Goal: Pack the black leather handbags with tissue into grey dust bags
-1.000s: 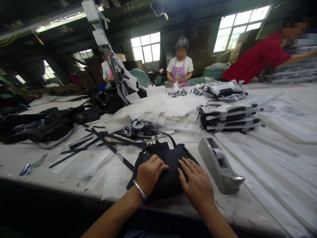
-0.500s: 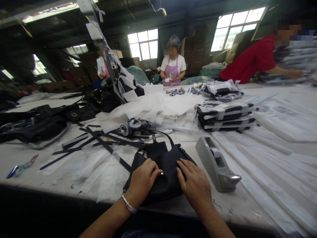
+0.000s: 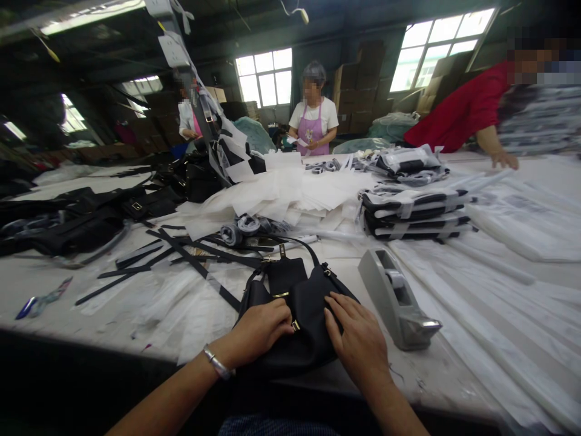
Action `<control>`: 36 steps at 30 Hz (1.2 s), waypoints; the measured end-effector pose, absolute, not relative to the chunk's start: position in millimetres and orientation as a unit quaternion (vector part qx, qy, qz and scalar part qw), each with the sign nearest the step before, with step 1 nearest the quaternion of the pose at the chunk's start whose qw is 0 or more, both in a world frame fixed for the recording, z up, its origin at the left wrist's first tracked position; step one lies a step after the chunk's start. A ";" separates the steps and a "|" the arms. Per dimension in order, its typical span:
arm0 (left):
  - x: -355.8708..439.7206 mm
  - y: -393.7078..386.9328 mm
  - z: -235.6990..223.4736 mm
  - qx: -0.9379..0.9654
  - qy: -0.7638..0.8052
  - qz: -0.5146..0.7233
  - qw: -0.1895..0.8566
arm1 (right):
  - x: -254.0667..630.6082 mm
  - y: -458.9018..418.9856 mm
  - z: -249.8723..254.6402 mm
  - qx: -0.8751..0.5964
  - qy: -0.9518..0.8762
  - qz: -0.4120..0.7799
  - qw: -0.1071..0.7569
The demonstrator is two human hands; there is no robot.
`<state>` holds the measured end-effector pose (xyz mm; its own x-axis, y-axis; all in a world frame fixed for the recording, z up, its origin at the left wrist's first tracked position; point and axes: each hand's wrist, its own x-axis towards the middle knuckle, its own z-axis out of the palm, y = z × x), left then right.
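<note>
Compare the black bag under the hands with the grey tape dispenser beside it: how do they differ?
The bag is black and soft-looking; the dispenser is grey and rigid-looking. The bag is also wider than the dispenser. The left hand and right hand are on the bag, while neither touches the dispenser. Both rest on the pale table.

Grey tape dispenser (image 3: 396, 303), right foreground. White paper sheets (image 3: 313, 192), loosely heaped at centre. Blue-handled tool (image 3: 28, 307), far left. Beyond: one person in purple apron (image 3: 315, 128), another in red (image 3: 458, 112); stacked cardboard boxes (image 3: 356, 91); bright multi-paned windows (image 3: 269, 88).
</note>
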<state>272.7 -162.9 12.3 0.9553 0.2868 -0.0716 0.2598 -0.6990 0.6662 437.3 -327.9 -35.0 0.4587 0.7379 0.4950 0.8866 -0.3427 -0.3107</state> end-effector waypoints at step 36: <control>194.7 -154.2 26.7 0.559 0.364 0.305 0.679 | 435.1 -299.5 2.2 -0.701 -0.548 0.071 0.451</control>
<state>194.7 -154.2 26.7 0.5480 0.8223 -0.1533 -0.0073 0.1880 0.9821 435.1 -299.5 2.2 0.3903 0.8319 0.3945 0.7041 0.0064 -0.7101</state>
